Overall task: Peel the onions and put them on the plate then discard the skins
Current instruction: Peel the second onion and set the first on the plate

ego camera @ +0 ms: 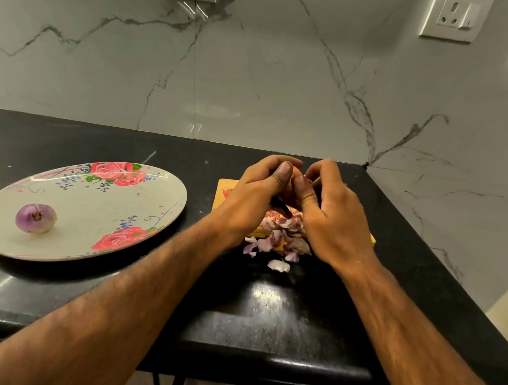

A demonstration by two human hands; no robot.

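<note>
While left hand (256, 192) and right hand (329, 212) clasp an onion (294, 177), the plated onion (36, 218) — peeled — gleams purple.

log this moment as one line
step: peeling | left hand + right hand: grip onion, mostly hidden | floral plate: one peeled onion | skins: heaped on cutting board and counter, not discarded

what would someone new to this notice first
The left hand and right hand meet centre right, pinching a mostly hidden onion above a heap of skins at a board's near edge. At left, a rose-patterned plate holds one peeled onion on the black counter.
</note>
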